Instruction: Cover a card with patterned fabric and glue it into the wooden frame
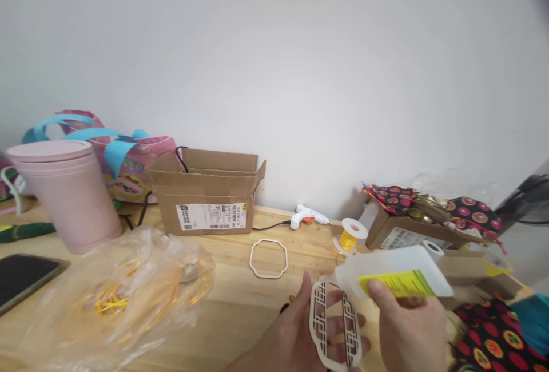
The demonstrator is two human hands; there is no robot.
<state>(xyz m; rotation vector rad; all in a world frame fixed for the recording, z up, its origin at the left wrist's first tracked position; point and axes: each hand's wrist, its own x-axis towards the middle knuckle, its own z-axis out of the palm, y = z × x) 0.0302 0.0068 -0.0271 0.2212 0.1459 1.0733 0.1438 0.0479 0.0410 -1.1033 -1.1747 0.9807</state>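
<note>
My left hand [300, 326] is turned palm up and holds a wooden lattice frame [318, 326] with cut-out patterns along both sides. Its thumb lies along the frame's left edge, and the fingers show behind the openings. In my right hand [409, 329] is a white squeeze bottle [412, 263] with a yellow-green label, tilted so its narrow end points left and down. The bottle's tip is at the top edge of the lattice frame; I cannot tell whether it touches. A plain wooden outline frame [253, 257] lies on the table beyond my left hand.
A white glue gun [307, 216] and a spool of yellow cord [348, 239] lie further back. Cardboard boxes stand left [206, 200] and right [386, 229]. On the left are a plastic bag of yellow cords [128, 303], a pink tumbler [64, 194] and a phone [26, 277]. Patterned fabric [493, 332] lies at the right.
</note>
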